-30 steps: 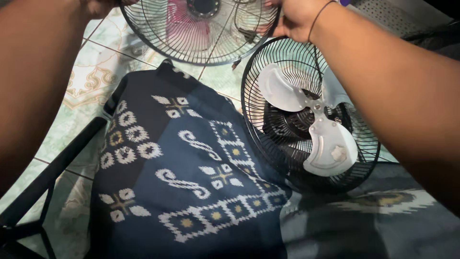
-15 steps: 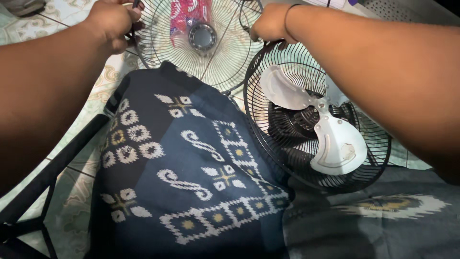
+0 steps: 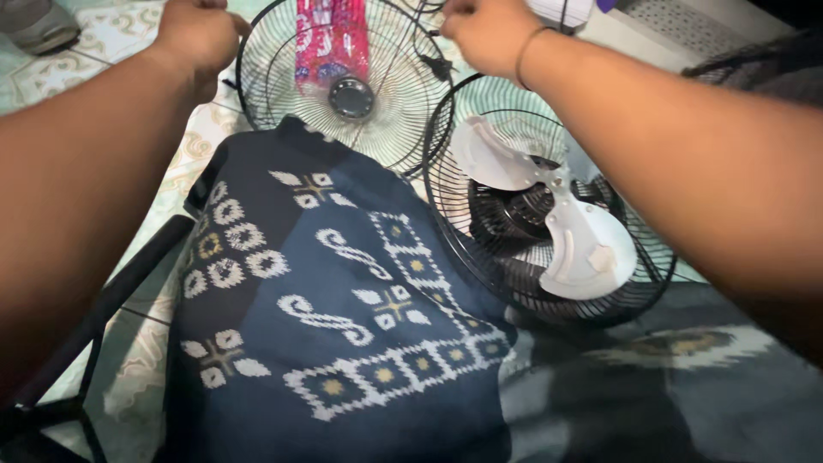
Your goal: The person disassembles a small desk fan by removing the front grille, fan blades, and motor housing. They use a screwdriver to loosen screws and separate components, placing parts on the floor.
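Carefully: both hands grip the loose front grille (image 3: 343, 86) over the floor.
Left hand (image 3: 195, 34) and right hand (image 3: 489, 34) clench its rim; it could snag the cord (image 3: 422, 43) or knock the blades (image 3: 561, 219).

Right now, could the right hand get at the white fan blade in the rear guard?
Probably yes. The right hand is just beyond the rear guard, whose front is open, so nothing covers the white fan blade.

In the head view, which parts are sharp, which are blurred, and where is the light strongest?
Head view: the patterned cloth is fairly sharp; the near forearms are soft, the left hand and right hand slightly blurred; light falls brightest on the white blades; lower left corner is dark.
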